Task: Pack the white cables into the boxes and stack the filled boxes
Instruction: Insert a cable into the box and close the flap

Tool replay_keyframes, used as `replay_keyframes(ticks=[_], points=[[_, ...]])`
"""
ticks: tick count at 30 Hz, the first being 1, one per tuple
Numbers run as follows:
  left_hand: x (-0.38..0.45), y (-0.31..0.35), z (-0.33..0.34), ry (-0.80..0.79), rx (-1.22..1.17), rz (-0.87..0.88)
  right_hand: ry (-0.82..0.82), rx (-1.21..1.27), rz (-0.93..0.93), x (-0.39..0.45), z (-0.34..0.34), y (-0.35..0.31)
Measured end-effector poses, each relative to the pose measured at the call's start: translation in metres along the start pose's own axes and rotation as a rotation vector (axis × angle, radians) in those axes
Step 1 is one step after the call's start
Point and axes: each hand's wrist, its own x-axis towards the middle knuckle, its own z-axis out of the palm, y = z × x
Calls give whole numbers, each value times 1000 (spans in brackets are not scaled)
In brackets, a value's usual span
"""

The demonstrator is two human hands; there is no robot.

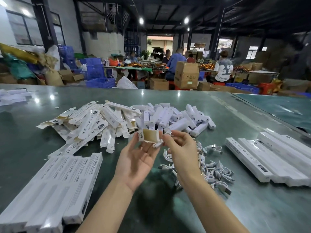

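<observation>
Above the green surface (168, 207), the left hand (137, 163) is raised palm up, its fingers closed around one open box (149, 135), which is seen end on with its brown inside and loose end flaps facing the camera. Just to the right of this box, the right hand (182, 147) pinches a white cable (157, 144) between its fingertips, the cable touching the lower right corner of the box mouth; whether any of it is already inside cannot be told. Below and to the right of the held box, under the right forearm, a heap of loose cables (213, 170) lies on the surface, with plug ends showing at its edges. Behind the held box and to its left is a wide pile of empty boxes (94, 123) with open flaps, lying at all angles. Behind the box and to its right is a second pile of small white sleeves (173, 117), also jumbled. To the lower left of the held box, a row of closed boxes (55, 190) lies side by side, printed sides up, reaching toward the near edge. Far to the right of the held box, another row of closed boxes (269, 158) lies packed together. Beyond the surface, well behind the held box, people sit at tables among cardboard cartons (186, 76) and blue crates (94, 69).
</observation>
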Motion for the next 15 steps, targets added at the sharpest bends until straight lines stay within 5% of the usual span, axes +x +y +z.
replay_keyframes(ticks=[4,10,15], points=[[3,6,-6,29,52,11,-49,96,0,3,-4,-4],[3,9,-7,-36,150,25,-146,-174,-155,-4,4,3],[9,7,-7,87,246,26,-185,-380,-227,-2,2,8]])
